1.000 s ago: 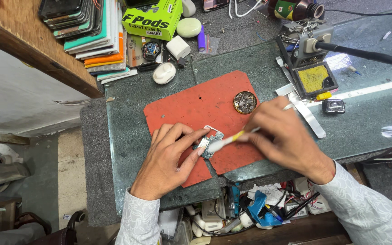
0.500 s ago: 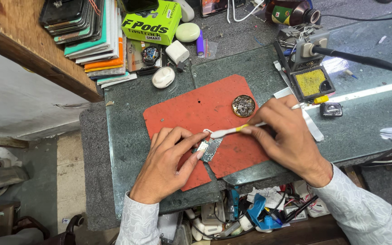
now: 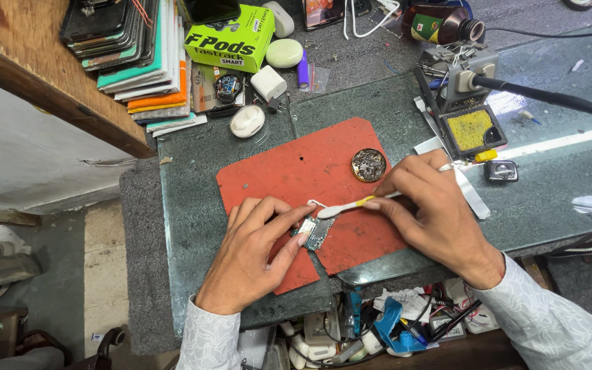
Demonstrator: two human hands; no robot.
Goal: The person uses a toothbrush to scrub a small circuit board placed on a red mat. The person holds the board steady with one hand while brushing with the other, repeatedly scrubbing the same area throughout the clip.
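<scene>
our left hand (image 3: 251, 257) pins a small circuit board (image 3: 315, 233) to the red mat (image 3: 289, 171) with fingertips closed on its edge; our right hand (image 3: 433, 212) grips a white toothbrush (image 3: 351, 205), bristles just above the board. we judge this the brushing step; the next stroke calls for light pressure and a steady board. beyond our right hand sit a round tin (image 3: 368, 165) and a soldering stand (image 3: 471, 127) on the bench (image 3: 193, 199).

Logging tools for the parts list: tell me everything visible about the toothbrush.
The toothbrush is slim, looks plastic, with a white head and a yellow and white handle. It lies nearly level over the red mat, head pointing left. The right hand pinches its handle; its head sits just above the small circuit board that the left hand steadies. Bristles are too small to tell.
</scene>
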